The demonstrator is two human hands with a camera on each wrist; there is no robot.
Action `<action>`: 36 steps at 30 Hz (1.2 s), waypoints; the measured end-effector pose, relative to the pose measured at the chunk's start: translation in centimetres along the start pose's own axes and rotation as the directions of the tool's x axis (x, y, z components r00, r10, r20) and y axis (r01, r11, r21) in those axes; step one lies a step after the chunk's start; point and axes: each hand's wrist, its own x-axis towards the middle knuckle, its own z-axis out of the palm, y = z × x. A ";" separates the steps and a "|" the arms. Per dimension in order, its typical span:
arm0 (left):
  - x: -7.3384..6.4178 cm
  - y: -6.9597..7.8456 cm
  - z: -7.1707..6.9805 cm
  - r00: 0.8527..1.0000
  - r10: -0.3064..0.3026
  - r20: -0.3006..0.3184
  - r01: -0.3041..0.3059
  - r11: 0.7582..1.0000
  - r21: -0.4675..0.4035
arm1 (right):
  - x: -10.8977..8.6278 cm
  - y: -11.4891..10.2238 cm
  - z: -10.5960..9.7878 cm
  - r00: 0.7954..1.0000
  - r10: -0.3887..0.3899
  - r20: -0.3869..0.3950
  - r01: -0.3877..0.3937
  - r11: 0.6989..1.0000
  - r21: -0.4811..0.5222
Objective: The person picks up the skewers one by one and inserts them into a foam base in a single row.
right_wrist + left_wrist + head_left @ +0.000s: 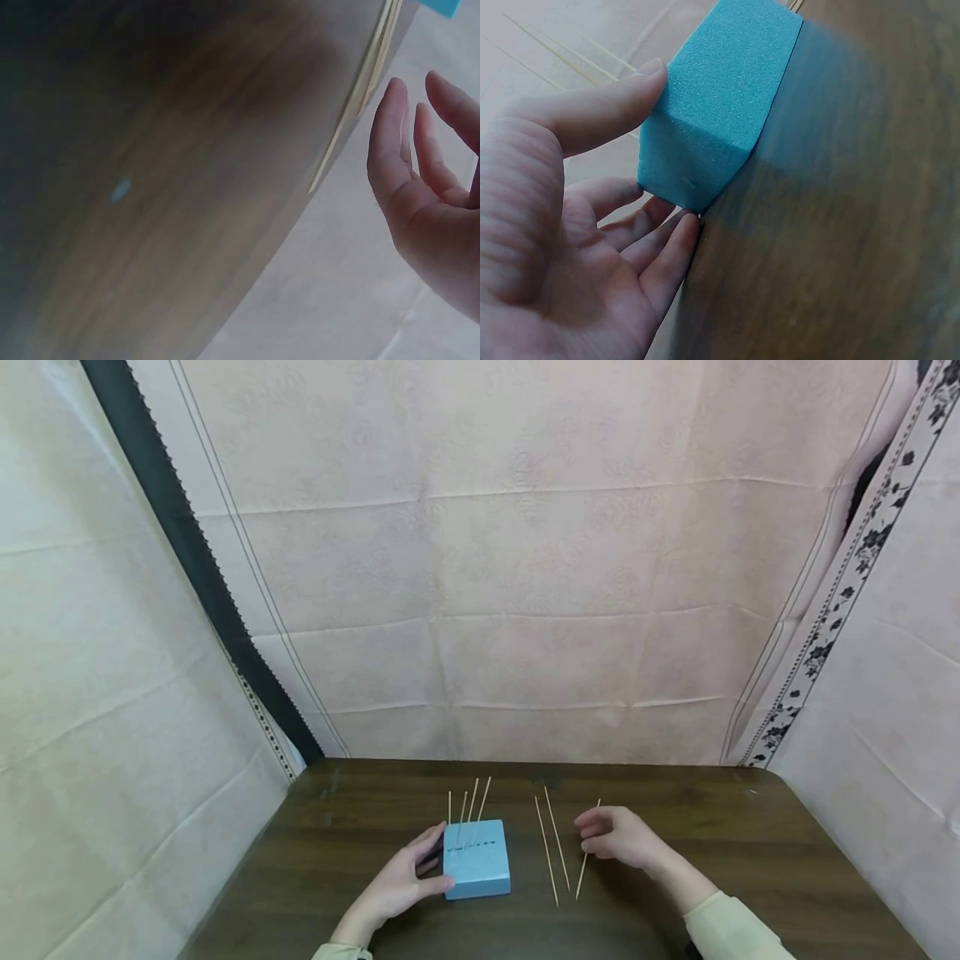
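Note:
A light-blue foam block (480, 870) sits on the table, with several thin wooden sticks (484, 797) poking up from a row of holes in its top. My left hand (405, 878) holds the block by its left side; in the left wrist view the thumb lies on one face of the blue block (720, 82) and fingertips touch its lower edge. Three loose sticks (556, 839) lie right of the block. Over the rightmost stick (581, 875) hovers my right hand (618, 839). In the right wrist view, that hand's thumb and fingers (388, 142) are apart with nothing between them.
The dark brown wooden table (360, 827) ends at a pale cloth backdrop (540, 610). Cloth panels hang at left and right, the right one with a black floral border (832, 618).

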 end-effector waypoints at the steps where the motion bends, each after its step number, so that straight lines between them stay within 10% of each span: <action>1: 0.0 0.0 0.0 1.000 -0.001 0.001 0.001 1.000 -0.001 | -0.1 0.2 -0.3 1.000 0.007 -0.009 -0.007 1.000 0.005; 13: -0.4 -0.2 0.2 1.000 -0.004 -0.006 0.004 1.000 0.009 | 0.2 1.9 0.0 0.963 0.174 -0.207 -0.174 0.985 0.020; 20: -0.4 -0.1 0.4 1.000 0.007 -0.002 -0.007 1.000 0.012 | 0.6 1.8 1.1 0.931 0.175 -0.319 -0.231 0.962 -0.146; 36: 0.0 0.0 0.0 1.000 0.002 -0.007 -0.002 1.000 -0.005 | 0.2 1.0 0.6 0.939 0.188 -0.288 -0.222 0.971 -0.088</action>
